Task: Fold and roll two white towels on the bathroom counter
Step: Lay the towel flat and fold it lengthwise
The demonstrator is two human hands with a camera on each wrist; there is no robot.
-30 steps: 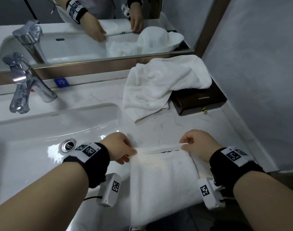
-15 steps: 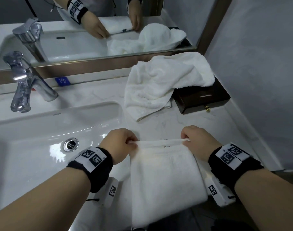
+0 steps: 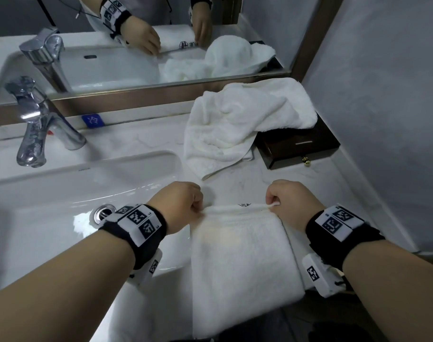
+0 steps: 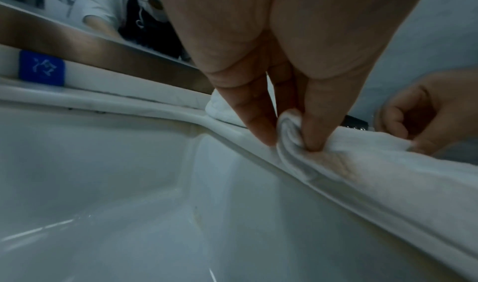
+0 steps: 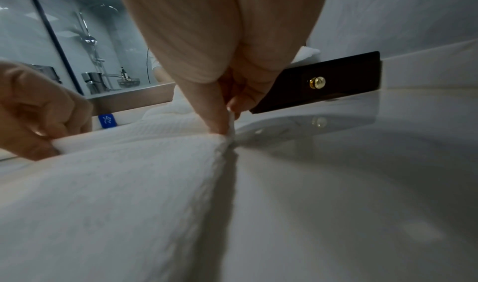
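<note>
The folded white terry towel lies on the near counter edge, right of the sink. The left hand and right hand pinch its curled far edge at either corner.

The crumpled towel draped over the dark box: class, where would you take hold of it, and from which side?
Probably grip the crumpled towel at its loose lower corner, which lies flat on the counter near the sink. Come from the front with pinching fingers; that corner is free, whereas its far end is heaped on the dark box by the wall.
</note>
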